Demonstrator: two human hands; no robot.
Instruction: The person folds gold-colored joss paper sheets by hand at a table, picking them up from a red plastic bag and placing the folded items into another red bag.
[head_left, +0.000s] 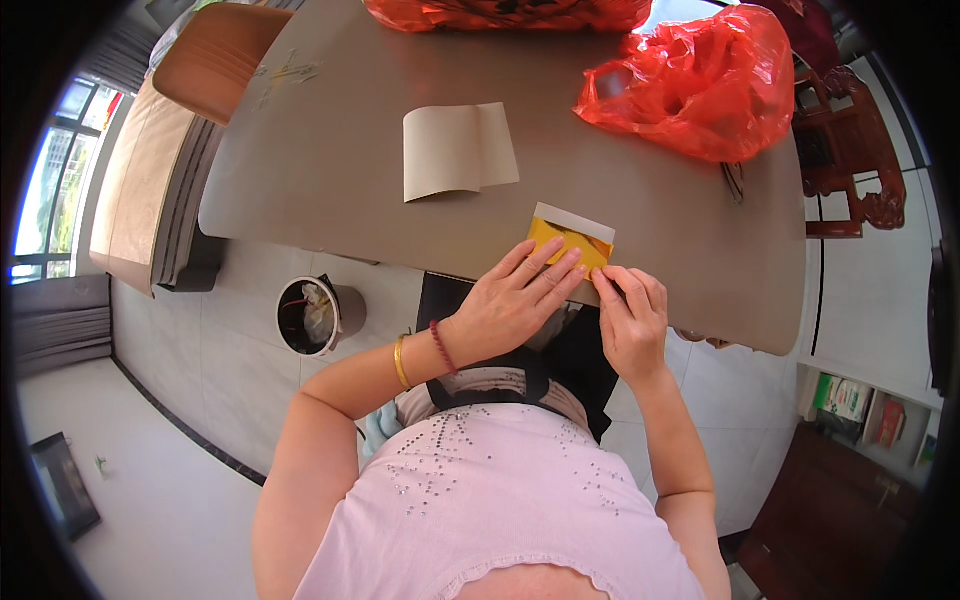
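A small sheet with a shiny gold face and a pale strip along its far edge, gold foil paper by its look (574, 234), lies at the table's near edge. My left hand (517, 292) rests on it with spread fingers, palm down. At its near right corner, my right hand (634, 315) pinches the edge between thumb and fingertips. Beyond them, to the left, a folded sheet of beige paper (442, 150) lies on the brown table (337, 180), its left part bulging up slightly. The part of the gold sheet under my left fingers is hidden.
A crumpled red plastic bag (697, 90) sits at the table's far right, with a dark thin object partly under it. Another red bag (510, 11) stands at the far edge. An orange-brown chair (217, 56) is at the far left. A waste bin (349, 311) stands on the floor left of me.
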